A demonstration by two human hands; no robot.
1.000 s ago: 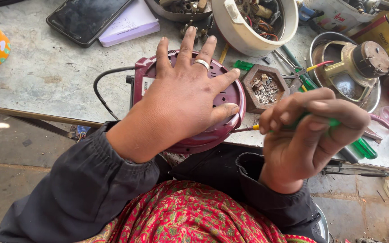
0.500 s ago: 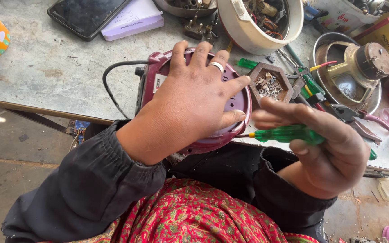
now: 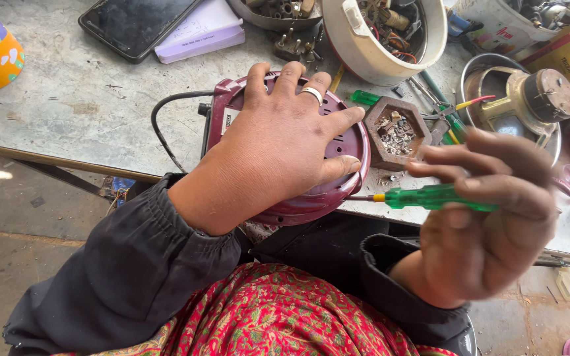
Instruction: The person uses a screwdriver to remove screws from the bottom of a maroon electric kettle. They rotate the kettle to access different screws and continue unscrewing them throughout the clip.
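Two bare hands in the head view, both busy at a round maroon appliance (image 3: 298,209) lying on the near edge of a grey table (image 3: 67,112), partly overhanging toward the lap.

Left hand (image 3: 278,145) spread wide and flat on top of the appliance, palm down, fingers splayed toward its far rim, thumb near its right rim; pinning rather than gripping.

Right hand (image 3: 489,224) just right of the appliance, closed around a green-handled screwdriver (image 3: 430,196), held about level, thin shaft aimed at the appliance's right side below the rim. Tip contact too fine to tell; hand blurred.

Just right of the appliance, beyond the shaft: a hexagonal tray of small screws (image 3: 396,132). Behind the appliance: a white bowl-shaped housing (image 3: 390,39) full of wires. Off its left side: a black cord (image 3: 163,125), looping across the table.

Likely risks, judged from this:
- Slip of the tip off the smooth curved shell, straight toward the left thumb just above the shaft
- Too much sideways push, sliding or tipping the overhanging appliance off the table edge
- Jerk of the right hand knocking the tray and scattering screws
- Snag on the cord, dragging the appliance askew
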